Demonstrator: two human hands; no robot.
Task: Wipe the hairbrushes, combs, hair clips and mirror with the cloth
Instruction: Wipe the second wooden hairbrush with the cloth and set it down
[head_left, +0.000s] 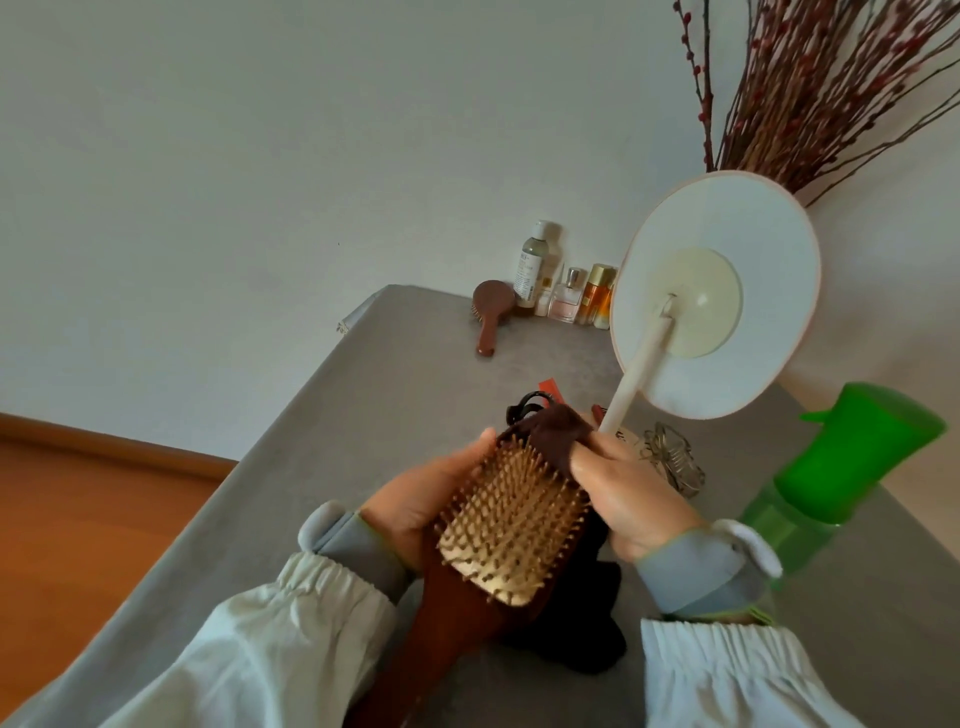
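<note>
Left hand (415, 499) holds hairbrush (511, 519) above grey table (322, 447).

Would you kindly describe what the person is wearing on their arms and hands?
Both hands are bare: left hand, right hand. Each arm has a loose, pale white sleeve gathered with elastic near the wrist. Below it, each wrist has a snug grey cuff with a thin green edge and a small pale tab sticking out.
</note>
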